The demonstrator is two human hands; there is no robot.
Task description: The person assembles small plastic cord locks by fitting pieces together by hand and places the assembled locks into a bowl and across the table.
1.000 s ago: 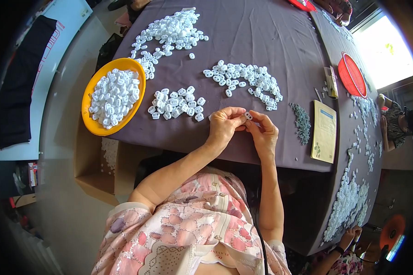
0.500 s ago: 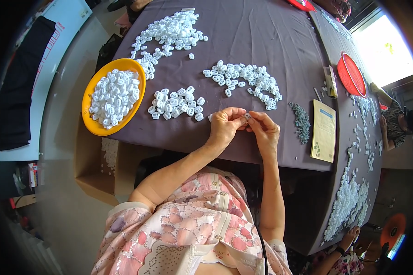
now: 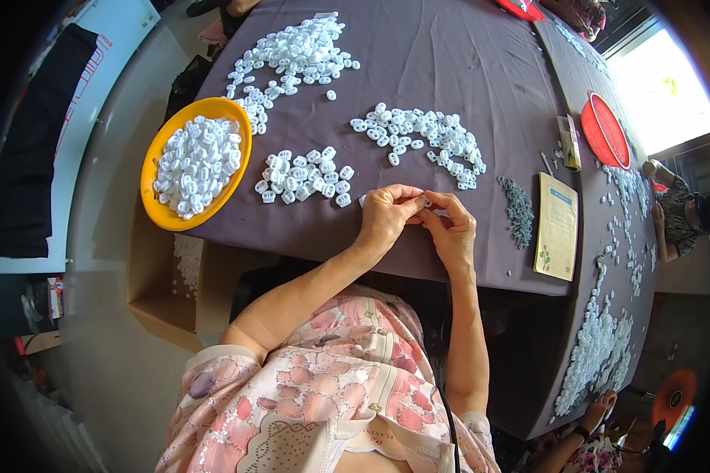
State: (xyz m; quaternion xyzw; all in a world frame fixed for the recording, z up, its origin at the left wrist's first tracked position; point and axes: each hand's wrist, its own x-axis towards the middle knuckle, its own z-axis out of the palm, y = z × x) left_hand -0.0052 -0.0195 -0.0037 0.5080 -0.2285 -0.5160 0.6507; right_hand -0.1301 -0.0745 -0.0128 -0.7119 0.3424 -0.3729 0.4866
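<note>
Small white plastic piece [image 3: 424,202] sits between the fingertips of both hands, just above the near edge of the table [image 3: 450,87], which is covered with a dark purple cloth. The left hand [image 3: 385,217] pinches it from the left side with thumb and bent fingers, and the right hand [image 3: 452,229] meets it from the right — the fingertips of the two hands touch around the piece. It is too small to tell its exact shape. Just beside the left hand, a little farther on the table, lies a small pile of white pieces [image 3: 304,176], and to the left of this pile stands a yellow bowl [image 3: 159,213] full of the same pieces, partly over the table edge. Another loose row of white pieces [image 3: 422,138] lies beyond the hands, and a bigger heap [image 3: 292,51] is at the far side. To the right of the right hand there is a little heap of grey parts [image 3: 519,211], then a yellowish booklet [image 3: 558,227]. A red round lid [image 3: 606,130] lies farther right — well apart from the hands.
</note>
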